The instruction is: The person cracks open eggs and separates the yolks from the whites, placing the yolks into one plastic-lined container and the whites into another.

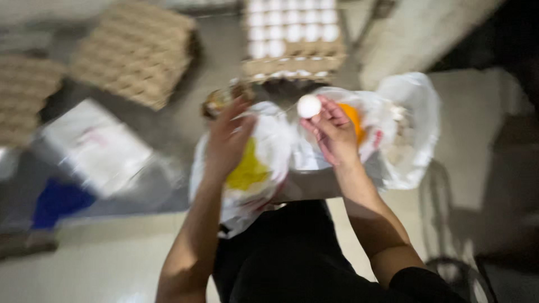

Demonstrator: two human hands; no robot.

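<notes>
The picture is blurred by motion. My right hand (333,133) holds a white egg (309,106) at its fingertips, raised above a clear plastic bag (368,140) with orange liquid (353,120) inside. My left hand (227,140) has its fingers apart, hovering over or touching another clear bag (264,168) that holds yellow liquid (247,171); I cannot tell whether it grips the bag. A tray of white eggs (292,28) on a stack of cardboard trays stands just beyond both hands.
Stacks of brown egg trays (137,53) lie at the upper left, more (22,95) at the far left. A white plastic-wrapped package (95,146) and something blue (56,202) rest at left. A white bag (412,129) with shell-like scraps sits at right.
</notes>
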